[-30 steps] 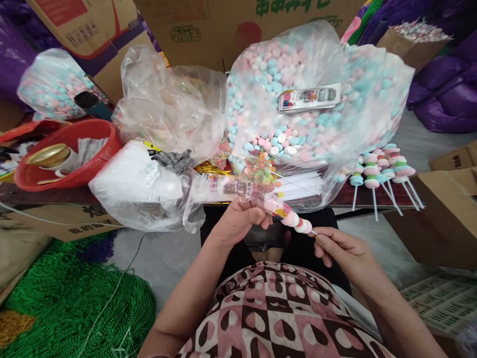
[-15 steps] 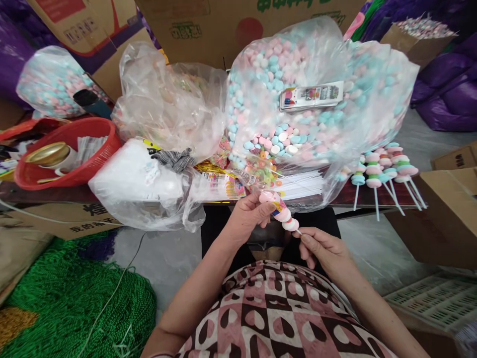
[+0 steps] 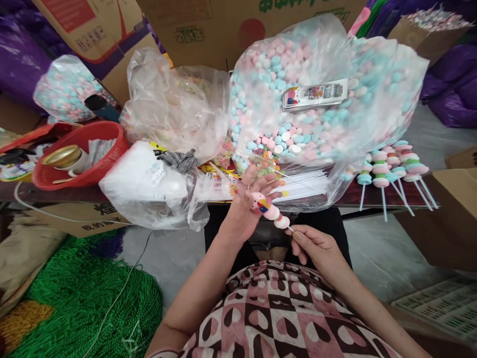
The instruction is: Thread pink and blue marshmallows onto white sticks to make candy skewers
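A candy skewer [image 3: 271, 212] of pink and white marshmallow pieces on a thin white stick lies between my hands, its top inside a printed clear wrapper. My right hand [image 3: 312, 244] pinches the stick's lower end, fingers closed. My left hand [image 3: 249, 199] is at the skewer's wrapped upper end, fingers stretched apart and partly blurred. Just behind, a big clear bag [image 3: 316, 89] holds pink, blue and white candies. White sticks [image 3: 303, 183] lie under its mouth.
Finished skewers [image 3: 391, 169] lie at the table's right edge. A red basket [image 3: 108, 154] with a gold lid stands at left, beside crumpled plastic bags [image 3: 175, 109] and a white packet [image 3: 141, 181]. Green netting [image 3: 74, 303] lies on the floor; cardboard boxes [image 3: 454, 219] stand at right and behind.
My right hand pushed the skewer up and left into the wrapper, so fewer candies show. My left hand's fingers went from gripping the wrapper to spread apart.
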`<state>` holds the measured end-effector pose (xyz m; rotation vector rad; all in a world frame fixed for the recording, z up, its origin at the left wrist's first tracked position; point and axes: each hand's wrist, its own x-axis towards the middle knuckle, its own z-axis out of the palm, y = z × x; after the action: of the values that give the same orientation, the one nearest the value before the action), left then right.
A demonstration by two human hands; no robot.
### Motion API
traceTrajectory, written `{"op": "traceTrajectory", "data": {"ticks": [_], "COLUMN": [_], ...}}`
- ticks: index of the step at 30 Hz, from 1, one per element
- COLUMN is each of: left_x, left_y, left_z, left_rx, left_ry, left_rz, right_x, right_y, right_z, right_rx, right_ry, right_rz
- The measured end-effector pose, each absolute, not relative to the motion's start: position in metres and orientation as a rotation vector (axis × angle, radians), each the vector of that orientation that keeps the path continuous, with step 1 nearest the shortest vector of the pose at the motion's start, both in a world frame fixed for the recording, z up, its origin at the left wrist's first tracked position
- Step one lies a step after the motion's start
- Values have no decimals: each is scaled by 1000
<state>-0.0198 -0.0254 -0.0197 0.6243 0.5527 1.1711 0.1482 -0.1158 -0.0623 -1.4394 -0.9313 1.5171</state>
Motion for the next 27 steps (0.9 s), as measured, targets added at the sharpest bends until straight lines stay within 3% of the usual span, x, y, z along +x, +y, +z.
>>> {"op": "traceTrajectory", "data": {"ticks": [9,19,27], "left_x": [0,1,-5], "left_y": [-28,-21,-47], "left_z": [-30,-37,-49], "left_rx": [607,583,654], "left_ry": [560,619,629], "left_rz": [1161,1170,1048], "right_x": [145,148,143], "right_y": [-122,-130,-127], "right_z": [-60,-65,-72], "right_rx": [-1386,-1481,-1516], "right_ry": [-847,-1099,-954], "right_rz": [1848,1647,1595]}}
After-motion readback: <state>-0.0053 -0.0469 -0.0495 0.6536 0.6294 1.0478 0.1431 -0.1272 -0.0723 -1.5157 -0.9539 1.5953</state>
